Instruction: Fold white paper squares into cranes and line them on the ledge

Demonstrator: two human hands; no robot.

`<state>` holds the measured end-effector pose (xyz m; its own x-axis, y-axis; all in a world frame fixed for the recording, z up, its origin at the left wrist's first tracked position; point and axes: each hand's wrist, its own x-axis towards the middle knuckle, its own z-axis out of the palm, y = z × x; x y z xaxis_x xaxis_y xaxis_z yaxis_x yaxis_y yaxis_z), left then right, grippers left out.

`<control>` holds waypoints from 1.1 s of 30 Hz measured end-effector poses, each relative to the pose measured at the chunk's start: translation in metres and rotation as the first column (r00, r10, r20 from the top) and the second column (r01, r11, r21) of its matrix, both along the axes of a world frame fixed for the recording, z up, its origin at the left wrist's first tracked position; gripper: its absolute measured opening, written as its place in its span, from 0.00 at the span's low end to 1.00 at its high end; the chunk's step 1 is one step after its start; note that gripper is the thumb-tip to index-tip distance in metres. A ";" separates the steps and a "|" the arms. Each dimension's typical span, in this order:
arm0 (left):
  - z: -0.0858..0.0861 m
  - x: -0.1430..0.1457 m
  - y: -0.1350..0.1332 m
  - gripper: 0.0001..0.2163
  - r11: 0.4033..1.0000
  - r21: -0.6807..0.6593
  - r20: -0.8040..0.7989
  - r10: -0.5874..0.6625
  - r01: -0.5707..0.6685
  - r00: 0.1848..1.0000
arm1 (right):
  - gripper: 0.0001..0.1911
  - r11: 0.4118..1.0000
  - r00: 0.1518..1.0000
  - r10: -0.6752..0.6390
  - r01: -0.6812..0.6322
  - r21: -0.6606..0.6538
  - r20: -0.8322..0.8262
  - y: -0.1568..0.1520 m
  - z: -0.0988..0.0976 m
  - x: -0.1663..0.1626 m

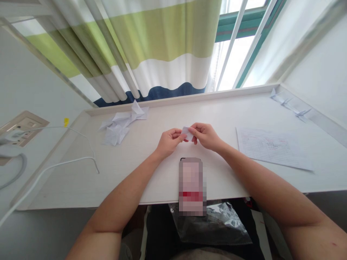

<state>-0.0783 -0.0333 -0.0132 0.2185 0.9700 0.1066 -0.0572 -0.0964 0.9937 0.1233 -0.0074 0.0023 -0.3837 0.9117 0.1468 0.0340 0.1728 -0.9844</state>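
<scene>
As left fingers (pixel 179 138) and right fingers (pixel 196 133) pinch small paper (pixel 187 132) | smooth white desk (pixel 211 110) lies below

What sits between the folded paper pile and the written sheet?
The left hand and right hand, with a small paper held between them, as the head view shows.

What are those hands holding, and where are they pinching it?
A small white paper: the left hand pinches its left side, the right hand its right side.

Held piece (pixel 187 134): matt paper. Desktop (pixel 211 112): smooth. Film (pixel 217 228): glossy, crinkled plastic. Curtain (pixel 168 36): soft cloth.
</scene>
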 end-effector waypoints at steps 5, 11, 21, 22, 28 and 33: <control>-0.002 0.006 -0.004 0.27 0.999 0.035 0.003 -0.004 0.004 1.000 | 0.29 0.999 0.998 0.041 -0.042 0.027 0.045 -0.003 0.003 -0.001; -0.011 0.011 -0.001 0.28 0.991 0.135 0.007 -0.007 0.006 1.000 | 0.31 1.000 0.997 -0.009 0.009 -0.001 0.083 -0.002 0.002 0.000; -0.005 0.014 -0.005 0.33 0.991 -0.046 0.090 -0.125 0.130 0.988 | 0.35 0.999 0.999 -0.049 0.049 -0.007 0.016 0.000 0.002 -0.006; -0.004 0.014 -0.006 0.33 0.991 -0.045 0.104 -0.124 0.129 0.987 | 0.35 0.999 0.999 -0.050 0.050 -0.008 0.003 -0.001 0.002 -0.007; -0.003 0.013 -0.008 0.30 1.000 0.015 0.062 -0.024 0.023 0.998 | 0.33 0.999 0.998 -0.039 0.039 -0.013 -0.043 0.000 -0.002 -0.004; -0.005 0.009 -0.002 0.30 1.000 0.001 0.076 -0.003 0.003 0.997 | 0.33 1.000 0.998 -0.029 0.029 -0.009 -0.064 0.004 -0.008 -0.002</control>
